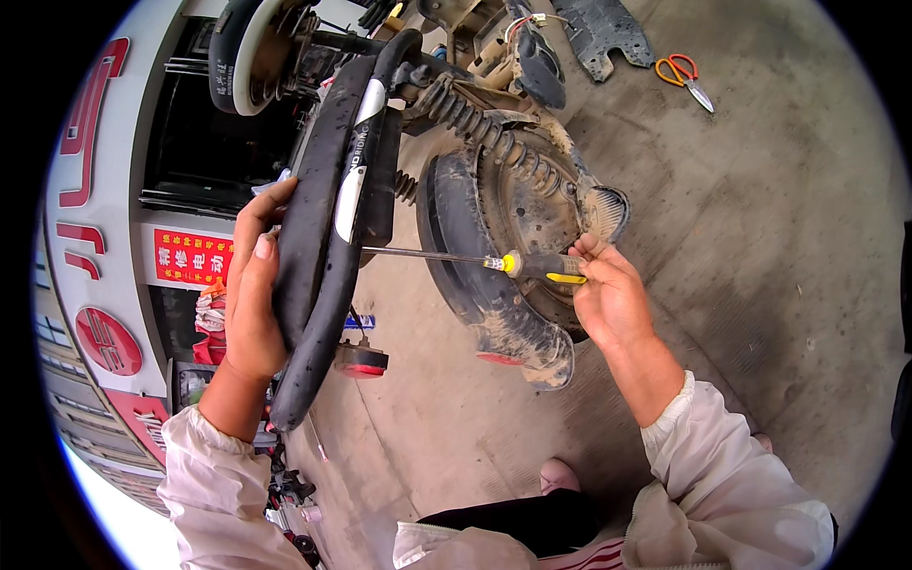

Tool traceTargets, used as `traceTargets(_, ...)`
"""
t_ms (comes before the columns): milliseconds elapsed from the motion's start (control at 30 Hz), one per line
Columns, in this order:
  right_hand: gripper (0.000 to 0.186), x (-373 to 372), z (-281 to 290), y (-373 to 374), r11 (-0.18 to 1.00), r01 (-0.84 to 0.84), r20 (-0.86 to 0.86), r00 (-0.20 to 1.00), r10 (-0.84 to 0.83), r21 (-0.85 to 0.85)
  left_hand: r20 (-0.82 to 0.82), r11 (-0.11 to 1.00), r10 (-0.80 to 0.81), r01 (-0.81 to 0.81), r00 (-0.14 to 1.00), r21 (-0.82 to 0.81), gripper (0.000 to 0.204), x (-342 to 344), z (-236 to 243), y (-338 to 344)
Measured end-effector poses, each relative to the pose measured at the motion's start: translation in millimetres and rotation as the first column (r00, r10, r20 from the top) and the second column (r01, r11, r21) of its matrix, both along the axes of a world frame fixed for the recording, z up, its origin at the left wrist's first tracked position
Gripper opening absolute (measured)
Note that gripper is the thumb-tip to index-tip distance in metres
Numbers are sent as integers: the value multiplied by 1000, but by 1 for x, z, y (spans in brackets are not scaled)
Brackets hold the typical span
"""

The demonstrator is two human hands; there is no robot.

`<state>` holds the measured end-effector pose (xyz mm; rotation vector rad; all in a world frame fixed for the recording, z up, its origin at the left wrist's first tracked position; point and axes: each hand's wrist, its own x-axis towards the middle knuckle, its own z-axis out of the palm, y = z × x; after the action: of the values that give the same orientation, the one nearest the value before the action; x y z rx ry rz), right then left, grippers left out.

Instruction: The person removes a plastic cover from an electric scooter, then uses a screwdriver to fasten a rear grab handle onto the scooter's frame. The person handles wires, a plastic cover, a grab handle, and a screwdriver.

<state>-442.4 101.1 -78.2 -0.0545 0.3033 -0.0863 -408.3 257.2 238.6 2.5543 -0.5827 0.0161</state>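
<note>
My left hand [249, 299] grips the outer side of a black padded seat [313, 204], thumb on its near face and fingers around the edge. A black grab rail [334, 294] with white patches runs along that seat. In my right hand [613, 296] is a screwdriver [534, 267] with a grey and yellow handle, pinched at the handle's end. Its long shaft points left and meets the side of the rail; the tip is hidden there. Behind the screwdriver is the muddy rear wheel [532, 204] of a two-wheeled scooter, with a dirty coil-spring shock absorber [499, 142] above it.
Orange-handled scissors [686, 81] lie on the concrete floor at the upper right, near a dirty black plastic panel [608, 40]. A red reflector [361, 361] hangs beneath the rail. Another wheel [252, 57] stands at the upper left, before a shopfront with a red sign [193, 256].
</note>
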Motion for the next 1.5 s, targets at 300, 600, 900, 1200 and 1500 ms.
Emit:
traceTargets(300, 43, -14, 23, 15, 984, -14, -27, 1000, 9, -177, -35, 997, 14, -17, 999, -71, 67, -3, -3, -4)
traceTargets(600, 44, -28, -8, 7, 900, 72, 183, 983, 9, -430, -26, 993, 53, -55, 998, -102, 70, -4, -10, -9)
traceTargets(900, 30, -26, -11, 2, 910, -207, 111, 959, 262, -361, -41, 992, 42, -46, 998, -120, 71, -3, -8, -7)
traceTargets(1200, 36, -22, -19, -8, 853, -328, 182, 886, 427, -405, -18, 999, 1, -2, 1000, -53, 80, 2, -4, 2)
traceTargets(1500, 40, -17, -15, 2, 900, -218, 193, 932, 307, -377, 9, 1000, -31, 31, 999, 1, 70, 4, -3, 3)
